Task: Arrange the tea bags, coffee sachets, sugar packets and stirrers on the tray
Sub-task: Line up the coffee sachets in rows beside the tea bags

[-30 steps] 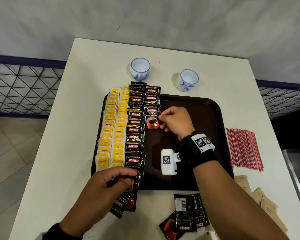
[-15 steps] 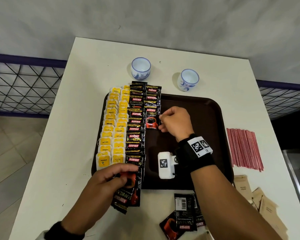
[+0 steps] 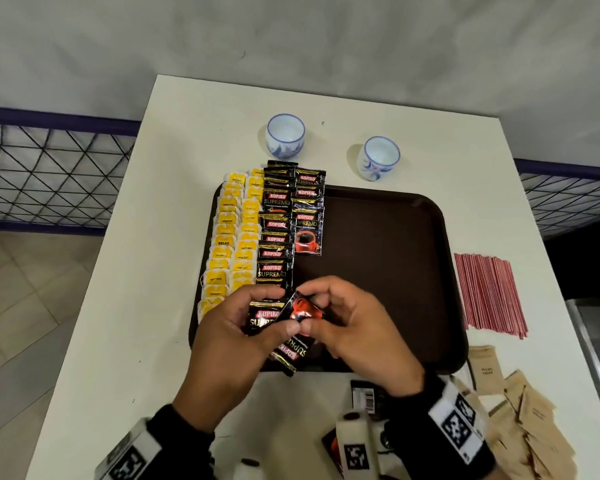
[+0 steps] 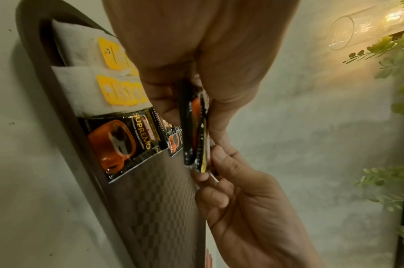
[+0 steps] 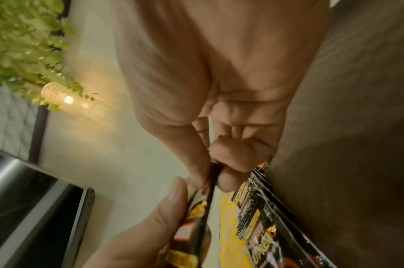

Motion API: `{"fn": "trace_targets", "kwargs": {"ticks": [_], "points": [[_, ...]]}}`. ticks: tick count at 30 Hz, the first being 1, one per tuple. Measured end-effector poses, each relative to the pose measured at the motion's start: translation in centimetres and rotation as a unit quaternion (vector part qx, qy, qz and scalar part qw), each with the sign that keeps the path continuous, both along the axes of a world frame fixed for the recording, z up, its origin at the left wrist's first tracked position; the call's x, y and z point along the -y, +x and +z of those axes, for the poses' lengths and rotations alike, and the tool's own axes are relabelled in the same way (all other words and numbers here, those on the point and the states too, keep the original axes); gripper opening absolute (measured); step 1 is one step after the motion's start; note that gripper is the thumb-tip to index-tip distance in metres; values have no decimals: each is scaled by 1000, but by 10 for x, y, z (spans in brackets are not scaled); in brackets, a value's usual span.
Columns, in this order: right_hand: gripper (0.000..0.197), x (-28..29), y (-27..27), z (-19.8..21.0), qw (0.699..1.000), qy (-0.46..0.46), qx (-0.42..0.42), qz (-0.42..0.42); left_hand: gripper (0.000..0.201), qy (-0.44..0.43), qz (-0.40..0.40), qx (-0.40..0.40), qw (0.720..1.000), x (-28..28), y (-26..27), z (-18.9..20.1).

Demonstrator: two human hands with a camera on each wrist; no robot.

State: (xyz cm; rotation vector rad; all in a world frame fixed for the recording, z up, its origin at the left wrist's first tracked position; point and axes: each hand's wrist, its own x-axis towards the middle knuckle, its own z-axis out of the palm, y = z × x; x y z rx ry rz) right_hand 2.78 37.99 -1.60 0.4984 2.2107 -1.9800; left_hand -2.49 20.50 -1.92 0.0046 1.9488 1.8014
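The left hand (image 3: 236,327) holds a small stack of coffee sachets (image 3: 267,318) over the near edge of the tray (image 3: 378,271), and the right hand (image 3: 354,327) beside it pinches what looks like the top one, probably to lay it next in the short row ahead.

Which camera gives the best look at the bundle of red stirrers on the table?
The head view: the red stirrers lie in full on the white table, right of the brown tray. The left wrist view catches only a red sliver at its bottom edge, likely their tips. The right wrist view shows none of them.
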Motion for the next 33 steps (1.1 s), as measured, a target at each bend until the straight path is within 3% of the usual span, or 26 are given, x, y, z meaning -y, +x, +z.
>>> {"fn": "trace_targets", "kwargs": {"ticks": [2,5,7,8,10,12,14,17,22,24,27,33], "points": [[34,-1,0,1,998,-38,17,-36,41,14,-1,17,1000,-2,2,-1],[47,-4,-1,5,983,-141,56,-103,46,36,-18,40,998,-1,5,-2],[47,-1,1,5,981,-149,73,-104,48,28,-25,30,999,-1,6,-2],[42,2,2,4,986,-117,74,-90,46,20,-24,18,999,-1,6,-2],[27,4,6,0,996,55,49,-49,42,0,-7,-9,1000,-1,3,-2],[19,3,9,1,973,232,7,-4,42,-11,11,-27,1000,2,-4,-1],[18,2,10,5,960,276,-38,35,45,-30,-5,-52,998,4,-9,1],[14,3,6,10,970,232,-41,54,47,-61,-50,-84,993,4,-12,5],[19,-17,-1,9,980,191,1,50,40,-31,-19,-85,996,3,-21,6],[26,-40,-11,8,992,126,0,-26,37,-3,5,-59,998,9,-25,6],[25,-76,-38,5,986,48,14,-158,42,7,1,-34,999,20,-26,5],[21,-77,-90,-18,983,25,77,-166,49,14,-32,-1,999,25,-17,-1]]}}
